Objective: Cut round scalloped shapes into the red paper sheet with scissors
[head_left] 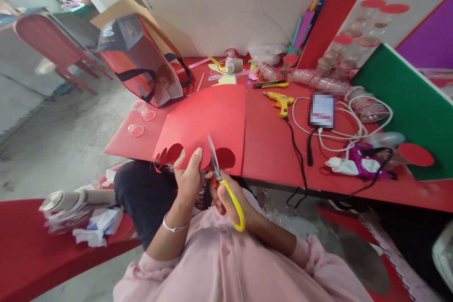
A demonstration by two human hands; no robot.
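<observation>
A large sheet of red paper (208, 115) lies over the table's front edge, with rounded cut-outs along its near side. My left hand (189, 174) grips that near edge, thumb on top. In my right hand (230, 193) is a pair of scissors (216, 169) with yellow and red handles. Their blades point away from me and are at the paper's edge, just left of a round cut-out. Part of the right hand's fingers is hidden behind the handles.
On the red table (264, 151) are a yellow glue gun (282, 102), a cutter knife (271, 84), a phone (322, 110) with a white cable, and clear plastic cups (136, 130). A paper bag (141, 56) stands back left; a green board (406, 113) leans at right.
</observation>
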